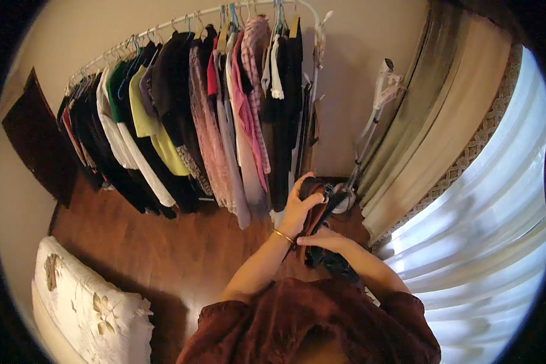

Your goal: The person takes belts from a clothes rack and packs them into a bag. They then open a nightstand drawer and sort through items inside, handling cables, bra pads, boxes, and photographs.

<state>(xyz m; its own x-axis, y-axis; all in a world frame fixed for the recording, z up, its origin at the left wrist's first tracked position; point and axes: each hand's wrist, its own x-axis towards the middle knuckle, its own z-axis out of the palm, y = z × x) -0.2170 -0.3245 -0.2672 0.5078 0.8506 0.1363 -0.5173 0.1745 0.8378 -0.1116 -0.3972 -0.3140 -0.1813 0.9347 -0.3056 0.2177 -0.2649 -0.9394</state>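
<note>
My left hand [299, 204] grips the upper end of a dark brown-and-black item [316, 211], its thumb laid across the near face. The item is long and narrow with tan-brown edging; it resembles a shoe or sandal, but the fingers hide too much to tell. Around its lower end, my right hand [325, 240] is closed, with the thumb pointing left. A thin gold bangle [283, 236] circles the left wrist. Below the right hand, glossy black material [339, 264] shows, partly hidden by the forearm.
A white clothes rack [177, 21] full of hanging garments [214, 123] lines the wall. Right of it stands a pole appliance [368, 123], apparently a garment steamer. Beige curtains [441, 118] and sheer white ones [477, 255] hang at right. A floral-covered bed [91, 300] occupies the lower left.
</note>
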